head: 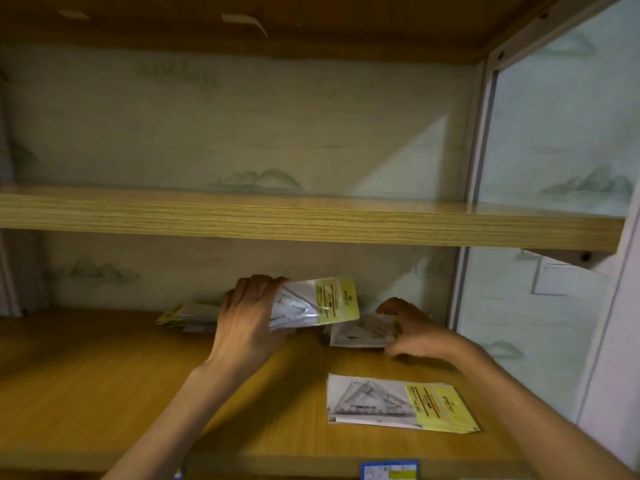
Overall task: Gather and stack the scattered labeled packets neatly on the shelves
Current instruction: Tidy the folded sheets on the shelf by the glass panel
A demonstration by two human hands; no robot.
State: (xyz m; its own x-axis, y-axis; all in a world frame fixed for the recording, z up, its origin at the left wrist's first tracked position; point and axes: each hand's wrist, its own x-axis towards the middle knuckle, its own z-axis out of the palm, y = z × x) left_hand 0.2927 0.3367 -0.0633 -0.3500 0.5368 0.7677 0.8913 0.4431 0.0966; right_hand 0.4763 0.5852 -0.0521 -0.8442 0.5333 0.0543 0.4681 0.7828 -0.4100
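My left hand [247, 315] grips a bunch of clear packets with yellow labels [322, 303], each holding a triangle ruler, raised a little above the lower wooden shelf [104, 382]. Just to the right, my right hand [410, 329] curls its fingers around another packet [358, 332] lying on the shelf near the back. A neat stack of the same packets [398, 403] lies flat near the shelf's front right. Behind my left hand, a further pile of packets [190, 317] rests by the back wall, partly hidden.
An upper wooden shelf [311, 220] runs across above my hands. A white metal upright [467, 237] and a pale wall bound the right side. A blue and yellow price tag [389, 471] is fixed to the lower shelf's front edge.
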